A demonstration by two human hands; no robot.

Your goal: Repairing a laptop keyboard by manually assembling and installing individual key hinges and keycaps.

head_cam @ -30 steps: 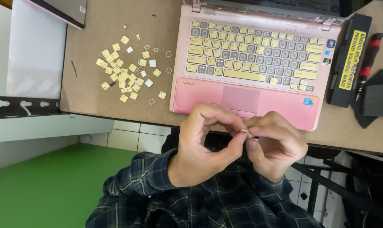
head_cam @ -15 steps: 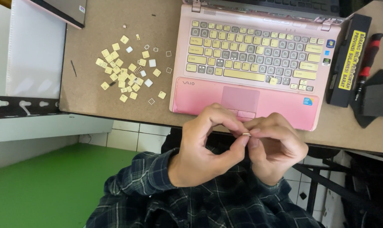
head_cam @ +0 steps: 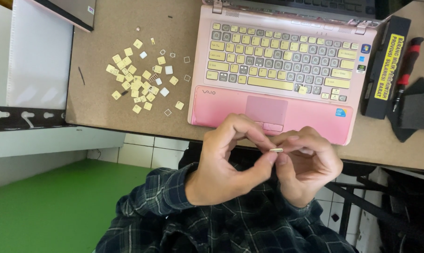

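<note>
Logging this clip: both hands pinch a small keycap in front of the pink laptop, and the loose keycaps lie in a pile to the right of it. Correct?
Not quite. The head view shows the loose keycaps to the left of the pink laptop. Both the left hand and right hand do pinch the small keycap.

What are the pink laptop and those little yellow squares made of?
Laptop: probably plastic, smooth pink with a slight sheen; possibly painted metal. Loose keycaps: thin plastic by their flat, cream-yellow, matte look. Both hands, left and right, pinch one keycap edge-on; it looks very thin.
</note>
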